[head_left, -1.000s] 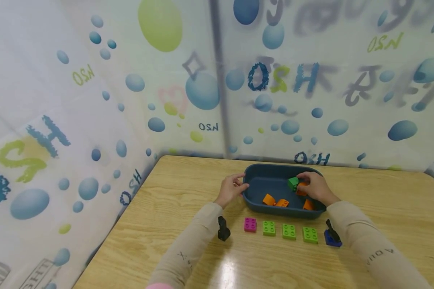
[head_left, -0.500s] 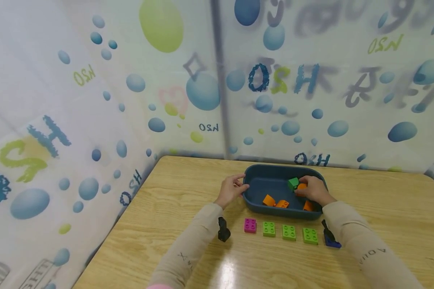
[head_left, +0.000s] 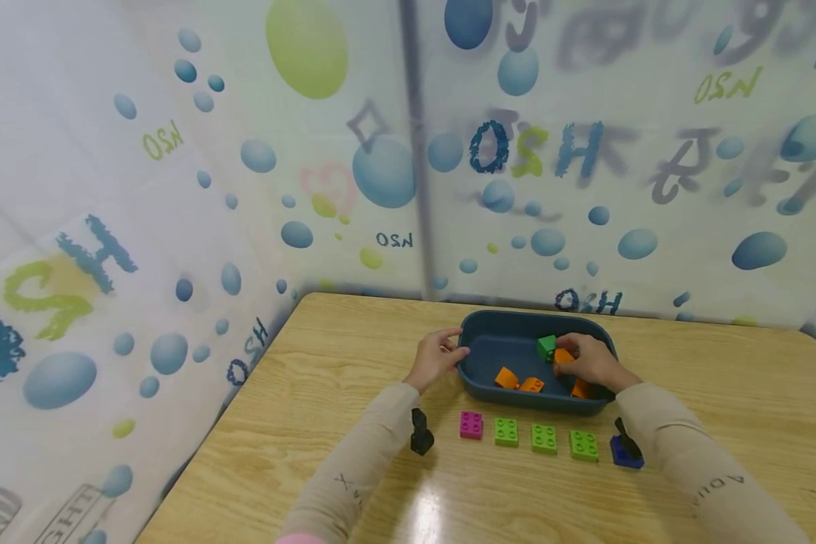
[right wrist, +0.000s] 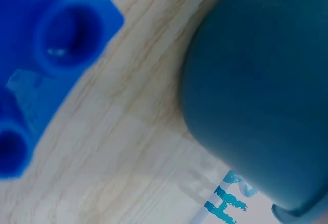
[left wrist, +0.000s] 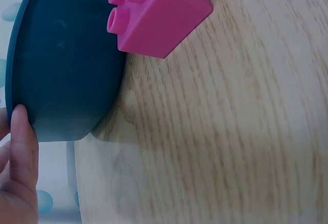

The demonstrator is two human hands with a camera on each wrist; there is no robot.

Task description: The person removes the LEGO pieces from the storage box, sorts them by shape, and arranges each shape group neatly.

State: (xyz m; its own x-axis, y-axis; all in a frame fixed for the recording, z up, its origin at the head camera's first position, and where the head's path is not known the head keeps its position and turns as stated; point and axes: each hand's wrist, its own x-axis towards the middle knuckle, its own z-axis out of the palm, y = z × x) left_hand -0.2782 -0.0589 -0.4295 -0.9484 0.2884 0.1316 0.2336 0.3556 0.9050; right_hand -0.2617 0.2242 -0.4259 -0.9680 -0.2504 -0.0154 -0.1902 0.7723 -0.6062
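Observation:
A dark blue bin (head_left: 496, 349) stands near the back of the table. At its left end my left hand (head_left: 432, 358) pinches the rim between thumb and fingers; in the left wrist view, the fingertips (left wrist: 20, 126) lie on the bin's wall. My right hand (head_left: 590, 358) reaches over the right side into the bin and pinches an orange toy brick (head_left: 563, 358). Touching or very near that brick is a green brick (head_left: 547, 347). Several other orange bricks (head_left: 506, 378) lie on the bin's floor. The right wrist view shows the bin's outer wall, not the right hand's fingers.
In front of the bin runs a row: a pink brick (head_left: 471, 425), three lime green bricks (head_left: 544, 438) and a blue brick (head_left: 627, 453). Black wrist-camera mounts (head_left: 421, 432) hang by the sleeves. A patterned curtain (head_left: 353, 257) stands behind the table.
The right hand has shifted slightly within the bin, and its orange brick has turned and moved a little left. The green brick has slid slightly left. The left hand stays on the rim.

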